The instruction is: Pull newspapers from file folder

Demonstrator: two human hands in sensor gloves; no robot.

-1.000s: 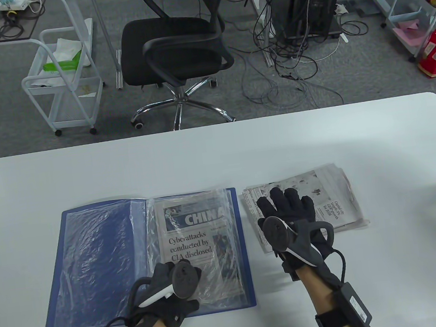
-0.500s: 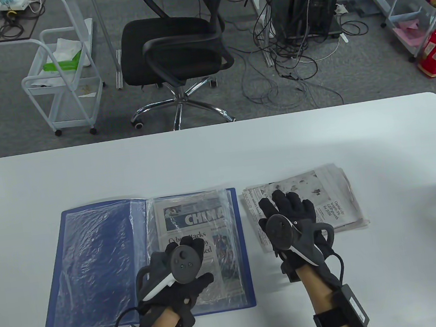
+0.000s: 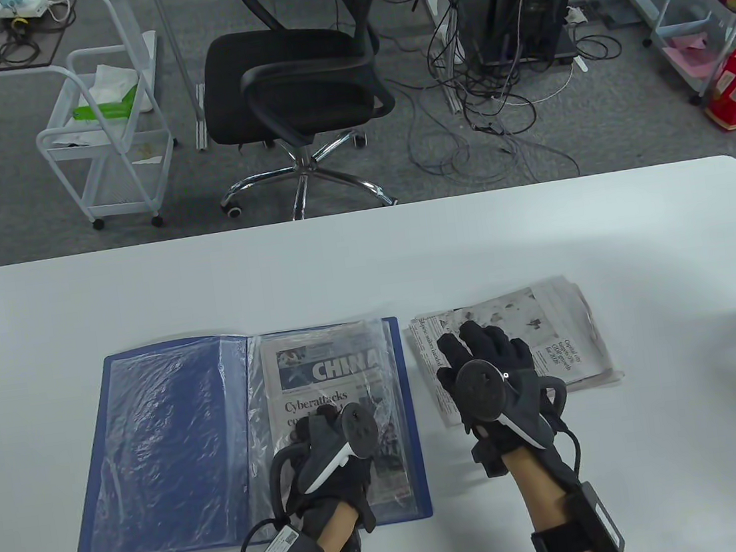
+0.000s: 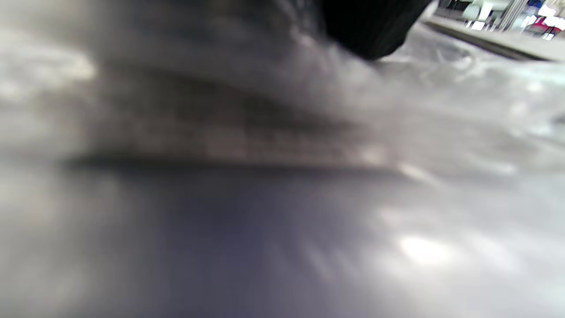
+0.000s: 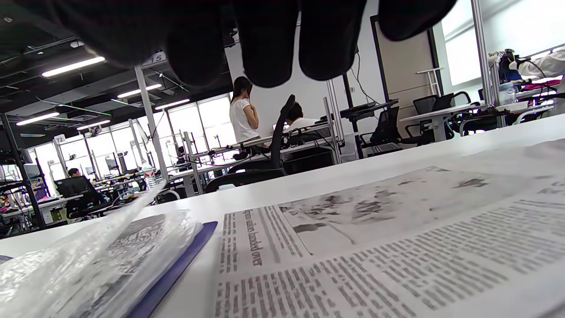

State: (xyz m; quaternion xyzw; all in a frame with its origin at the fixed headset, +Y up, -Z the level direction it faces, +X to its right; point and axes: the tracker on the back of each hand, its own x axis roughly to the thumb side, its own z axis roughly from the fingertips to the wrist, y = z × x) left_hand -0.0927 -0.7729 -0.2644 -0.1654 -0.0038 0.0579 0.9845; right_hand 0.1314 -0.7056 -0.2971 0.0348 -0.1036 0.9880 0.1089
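A blue file folder (image 3: 161, 449) lies open on the white table. Its right page holds a newspaper (image 3: 326, 372) inside a crinkled clear sleeve (image 3: 385, 415). My left hand (image 3: 316, 430) rests on the lower part of that sleeve, turned on its side; its fingers are mostly hidden under the tracker. The left wrist view is blurred and shows only a dark fingertip (image 4: 371, 31) over shiny plastic. My right hand (image 3: 480, 343) lies flat, fingers spread, over a stack of loose newspapers (image 3: 566, 332) right of the folder. In the right wrist view its fingers (image 5: 265, 48) hang just above the newsprint (image 5: 397, 247).
The table's far edge (image 3: 360, 213) borders a floor with an office chair (image 3: 296, 77), a white cart (image 3: 109, 133) and tangled cables (image 3: 495, 106). The folder's left page (image 3: 160, 436) holds an empty sleeve.
My left hand has moved right and forward over the sleeved newspaper and rolled onto its side. My right hand has stayed on the loose stack.
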